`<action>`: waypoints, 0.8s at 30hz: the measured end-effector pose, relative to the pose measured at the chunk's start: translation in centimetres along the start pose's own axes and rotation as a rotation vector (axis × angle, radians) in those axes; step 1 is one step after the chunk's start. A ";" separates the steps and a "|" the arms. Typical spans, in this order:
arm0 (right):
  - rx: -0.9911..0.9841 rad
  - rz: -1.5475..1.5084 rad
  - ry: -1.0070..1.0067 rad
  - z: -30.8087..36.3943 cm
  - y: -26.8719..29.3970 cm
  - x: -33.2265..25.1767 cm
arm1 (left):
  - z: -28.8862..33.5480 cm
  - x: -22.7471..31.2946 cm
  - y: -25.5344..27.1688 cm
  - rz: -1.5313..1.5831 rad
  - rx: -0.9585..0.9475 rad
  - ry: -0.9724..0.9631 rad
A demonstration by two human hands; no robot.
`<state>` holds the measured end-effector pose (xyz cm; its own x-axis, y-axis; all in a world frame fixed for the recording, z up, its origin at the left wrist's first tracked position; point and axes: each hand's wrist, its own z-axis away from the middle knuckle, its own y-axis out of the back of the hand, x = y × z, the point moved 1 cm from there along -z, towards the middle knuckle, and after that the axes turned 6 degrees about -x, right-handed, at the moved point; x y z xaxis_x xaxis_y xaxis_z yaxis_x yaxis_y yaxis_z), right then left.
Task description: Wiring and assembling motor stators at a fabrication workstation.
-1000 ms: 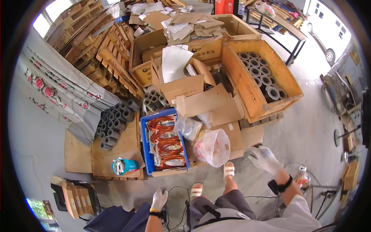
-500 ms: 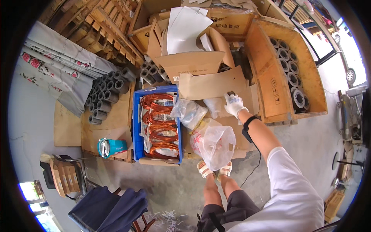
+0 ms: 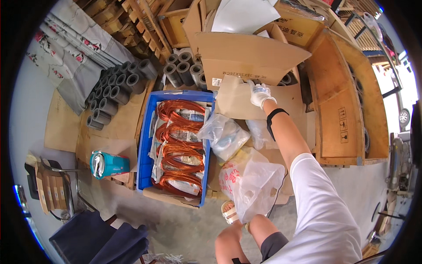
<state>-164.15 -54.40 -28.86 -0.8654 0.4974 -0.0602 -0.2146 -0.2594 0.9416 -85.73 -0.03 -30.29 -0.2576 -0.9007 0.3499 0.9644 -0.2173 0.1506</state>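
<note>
Taking the blue crate [image 3: 145, 145] as my landmark, I start nearest to me: below and to the right of it, my knees and a sandalled foot [image 3: 228, 213] show, with a crumpled clear plastic bag [image 3: 257, 187] lying just above them. Beside that bag, closer to the crate's right wall, sits a second bag with red print [image 3: 228, 176], and above it a clear bag with bluish contents [image 3: 224, 137] rests against the crate's right rim. To the crate's left, a teal canister [image 3: 107, 163] lies on its side on a sheet of cardboard. Inside the crate, loops of copper wire coils [image 3: 178, 149] lie stacked in rows on paper.

My right arm stretches up from the lower right, past the crate's right side. The right hand [image 3: 259, 93], in a white glove with a black wristband below it, is closed over the top edge of a brown cardboard flap [image 3: 235, 103] just beyond the crate's upper right corner, fingers curled on the edge. I see no left hand anywhere.

Beyond the flap stands a large open cardboard box [image 3: 246, 53]. Above the crate's top left corner, rows of dark grey cylinders [image 3: 116, 92] lie packed together. Far right of the crate stands a wooden crate [image 3: 343, 110].
</note>
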 end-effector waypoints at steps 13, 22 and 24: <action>0.265 0.326 0.397 10.3 -3.7 0.4 | 3.9 3.5 -1.6 0.038 0.092 -0.074; 0.820 -1.161 -0.373 40.2 21.6 20.3 | 12.4 21.3 -4.2 -0.611 0.012 -0.543; 0.935 -1.392 -0.362 46.7 27.3 22.7 | 15.8 31.2 -8.0 -0.588 0.006 -0.483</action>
<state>-168.51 -11.49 10.93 -0.1037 0.0936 -0.9902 -0.2284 0.9667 0.1153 -102.44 -20.45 -5.98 -0.7280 -0.3717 0.5761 0.6600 -0.6074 0.4421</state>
